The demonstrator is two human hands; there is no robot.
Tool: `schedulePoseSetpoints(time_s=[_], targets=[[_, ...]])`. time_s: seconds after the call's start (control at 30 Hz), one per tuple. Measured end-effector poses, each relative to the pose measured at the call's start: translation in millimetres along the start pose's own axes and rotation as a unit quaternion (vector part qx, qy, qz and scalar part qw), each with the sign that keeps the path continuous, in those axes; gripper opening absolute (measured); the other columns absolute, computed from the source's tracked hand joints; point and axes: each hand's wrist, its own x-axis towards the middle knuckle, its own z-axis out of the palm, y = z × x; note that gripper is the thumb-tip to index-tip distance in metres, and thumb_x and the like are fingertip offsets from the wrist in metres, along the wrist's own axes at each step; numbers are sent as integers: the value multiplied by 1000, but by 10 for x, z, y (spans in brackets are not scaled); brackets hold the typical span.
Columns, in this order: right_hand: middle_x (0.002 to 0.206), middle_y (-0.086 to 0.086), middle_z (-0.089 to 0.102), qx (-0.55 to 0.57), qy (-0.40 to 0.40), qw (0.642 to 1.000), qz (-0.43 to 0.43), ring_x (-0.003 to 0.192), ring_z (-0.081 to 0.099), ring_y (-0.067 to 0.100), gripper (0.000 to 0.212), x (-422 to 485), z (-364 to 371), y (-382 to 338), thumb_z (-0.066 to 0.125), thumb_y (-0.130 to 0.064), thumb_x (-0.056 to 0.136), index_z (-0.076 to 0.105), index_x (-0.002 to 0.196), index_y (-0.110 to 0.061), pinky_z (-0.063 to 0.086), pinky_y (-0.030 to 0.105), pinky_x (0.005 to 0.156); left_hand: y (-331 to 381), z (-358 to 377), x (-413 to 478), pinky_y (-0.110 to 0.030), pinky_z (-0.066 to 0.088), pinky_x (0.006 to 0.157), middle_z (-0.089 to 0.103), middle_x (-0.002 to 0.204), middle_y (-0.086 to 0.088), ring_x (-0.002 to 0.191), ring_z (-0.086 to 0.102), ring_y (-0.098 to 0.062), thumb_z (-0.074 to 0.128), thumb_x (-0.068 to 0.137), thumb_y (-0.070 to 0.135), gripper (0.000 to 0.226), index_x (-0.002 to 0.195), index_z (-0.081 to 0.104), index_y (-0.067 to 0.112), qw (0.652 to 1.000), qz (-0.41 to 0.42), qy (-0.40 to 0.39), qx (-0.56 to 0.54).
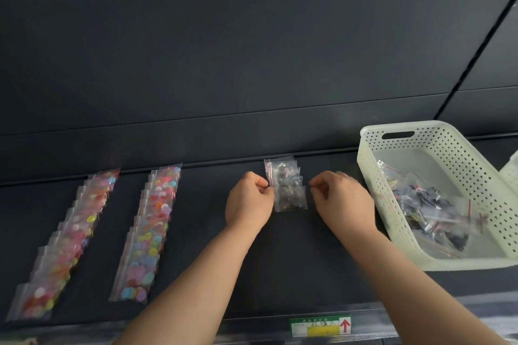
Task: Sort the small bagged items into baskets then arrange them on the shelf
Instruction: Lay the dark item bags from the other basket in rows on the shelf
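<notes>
Green-and-yellow label (321,326) with red arrow, dark back panel (252,36)

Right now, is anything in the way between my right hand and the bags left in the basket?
Nothing visible. The right hand pinches the front bag with the left hand; only bare shelf lies between it and the near wall of the basket.

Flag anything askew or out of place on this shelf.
The white perforated plastic basket sits skewed on the dark shelf, its clear bags of dark parts in a loose heap. The two rows of bagged colourful buttons lie neat.
</notes>
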Motion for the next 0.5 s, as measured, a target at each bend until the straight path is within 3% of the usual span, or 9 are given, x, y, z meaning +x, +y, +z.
schedulePoseSetpoints(time_s=[0.17, 0.5], targets=[[87, -7, 66, -119, 84, 988, -54, 91, 56, 21, 14, -49, -405, 127, 58, -23, 87, 70, 93, -29, 36, 27, 53, 329, -11, -127, -33, 54, 75, 69, 93, 12, 89, 64, -14, 60, 90, 25, 7, 92, 63, 31, 994, 105, -19, 37], [104, -7, 66, -134, 104, 984, 56, 99, 56, 17, 21, -199, -1114, 1015, 51, -21, 93, 66, 106, -28, 45, 29, 61, 1123, 497, -530, -35, 54, 82, 67, 92, 15, 90, 63, -10, 60, 90, 23, 13, 99, 66, 29, 962, 245, -114, 34]])
